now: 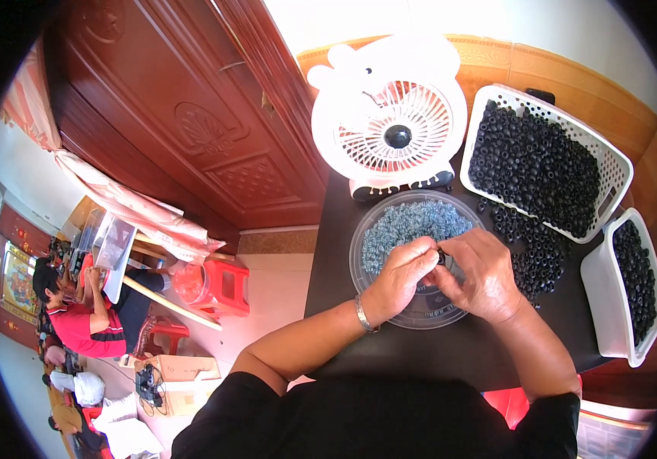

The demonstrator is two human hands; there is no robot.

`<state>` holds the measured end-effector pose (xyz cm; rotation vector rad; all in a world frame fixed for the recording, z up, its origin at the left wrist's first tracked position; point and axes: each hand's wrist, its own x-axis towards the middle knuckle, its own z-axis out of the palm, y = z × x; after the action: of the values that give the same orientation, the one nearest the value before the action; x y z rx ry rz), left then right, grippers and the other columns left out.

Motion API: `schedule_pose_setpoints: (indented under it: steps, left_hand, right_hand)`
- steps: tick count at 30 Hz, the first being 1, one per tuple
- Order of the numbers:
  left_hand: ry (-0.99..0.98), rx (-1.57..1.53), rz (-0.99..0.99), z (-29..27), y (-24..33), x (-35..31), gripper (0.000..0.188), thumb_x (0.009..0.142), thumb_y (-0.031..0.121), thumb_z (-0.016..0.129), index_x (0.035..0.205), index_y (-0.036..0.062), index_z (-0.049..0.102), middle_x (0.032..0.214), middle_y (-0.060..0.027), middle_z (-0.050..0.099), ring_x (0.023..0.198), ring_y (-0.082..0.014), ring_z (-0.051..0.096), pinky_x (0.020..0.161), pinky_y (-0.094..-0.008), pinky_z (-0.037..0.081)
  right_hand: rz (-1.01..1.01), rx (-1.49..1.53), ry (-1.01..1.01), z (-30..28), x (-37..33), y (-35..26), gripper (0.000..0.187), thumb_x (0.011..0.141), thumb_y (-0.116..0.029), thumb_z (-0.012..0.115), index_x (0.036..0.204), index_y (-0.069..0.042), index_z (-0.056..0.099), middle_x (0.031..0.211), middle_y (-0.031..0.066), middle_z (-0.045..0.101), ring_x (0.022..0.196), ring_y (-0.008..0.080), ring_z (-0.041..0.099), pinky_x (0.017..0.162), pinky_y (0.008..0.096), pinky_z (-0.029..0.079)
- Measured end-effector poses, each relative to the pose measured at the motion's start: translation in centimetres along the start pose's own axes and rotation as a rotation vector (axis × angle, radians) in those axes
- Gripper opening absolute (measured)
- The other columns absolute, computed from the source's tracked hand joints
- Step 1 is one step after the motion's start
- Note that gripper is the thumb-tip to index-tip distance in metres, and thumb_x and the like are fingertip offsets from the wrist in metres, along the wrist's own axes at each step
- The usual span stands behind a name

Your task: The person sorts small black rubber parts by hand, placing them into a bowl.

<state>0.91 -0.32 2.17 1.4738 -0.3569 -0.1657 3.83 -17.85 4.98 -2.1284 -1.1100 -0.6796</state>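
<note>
My left hand (403, 281) and my right hand (487, 277) meet above a round clear plastic tub (357, 252). Fingertips of both are pinched together. A small black part (441, 258) shows between them, in the grip of my right thumb and finger. Whatever my left fingers pinch is too small and covered to make out. Many small translucent blue-grey rings (413, 222) fill the far part of the tub. Beside my right hand lies a loose pile of small black ring-shaped parts (536, 264) on the dark table (336, 287).
A white perforated basket (610, 164) of black parts stands at the far right, with a white bin (598, 310) of them nearer. An animal-shaped white fan (397, 138) stands behind the tub. To the left, a person (87, 325) sits beyond a red stool (225, 287).
</note>
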Motion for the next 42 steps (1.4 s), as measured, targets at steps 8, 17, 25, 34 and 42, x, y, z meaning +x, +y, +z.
schedule_pose_setpoints:
  steps: [8,17,25,34,42]
  left_hand:
    - [0.0,-0.338,-0.107,0.2,-0.8,0.0,0.026,0.097,0.025,0.045,0.096,0.0013,0.054,0.087,-0.0047,0.057,0.08,-0.0127,0.055,0.076,-0.0279,0.044]
    - [0.018,-0.563,-0.162,0.4,-0.7,0.3,0.023,0.094,0.026,0.048,0.097,0.0042,0.056,0.085,-0.0024,0.058,0.077,-0.0107,0.055,0.07,-0.026,0.043]
    - [0.018,-0.532,-0.167,0.4,-0.1,0.2,0.02,0.094,0.022,0.048,0.097,0.0037,0.055,0.081,-0.0029,0.058,0.074,-0.0109,0.054,0.07,-0.025,0.043]
    - [0.059,-0.308,-0.09,0.2,-0.1,0.2,0.025,0.097,0.026,0.045,0.095,0.0026,0.054,0.083,-0.0031,0.056,0.076,-0.0102,0.055,0.069,-0.0242,0.044]
    - [-0.013,-0.063,-0.004,0.1,0.4,0.2,0.033,0.098,0.03,0.044,0.093,-0.0011,0.054,0.079,-0.0061,0.056,0.075,-0.0126,0.054,0.072,-0.0264,0.043]
  right_hand:
    - [-0.003,0.013,0.018,-0.3,0.3,-0.1,0.032,0.063,-0.016,0.075,0.09,-0.006,0.061,0.076,0.0066,0.061,0.07,0.026,0.059,0.064,0.037,0.048]
    - [-0.014,0.038,0.032,0.0,0.4,-0.1,0.032,0.066,-0.017,0.076,0.093,-0.006,0.062,0.077,0.0057,0.062,0.071,0.0256,0.059,0.064,0.0364,0.048]
    - [0.027,0.005,0.066,0.0,0.1,0.2,0.032,0.067,-0.018,0.076,0.093,-0.005,0.063,0.081,0.0081,0.064,0.074,0.0269,0.061,0.066,0.0366,0.05]
    - [0.106,0.293,0.086,0.1,0.1,0.6,0.015,0.078,-0.012,0.07,0.09,-0.005,0.063,0.079,0.0095,0.064,0.071,0.0286,0.061,0.066,0.0363,0.049]
    - [0.196,0.477,-0.016,-0.5,0.1,1.0,0.004,0.083,-0.006,0.064,0.085,-0.005,0.061,0.074,0.0098,0.061,0.069,0.0292,0.059,0.064,0.037,0.047]
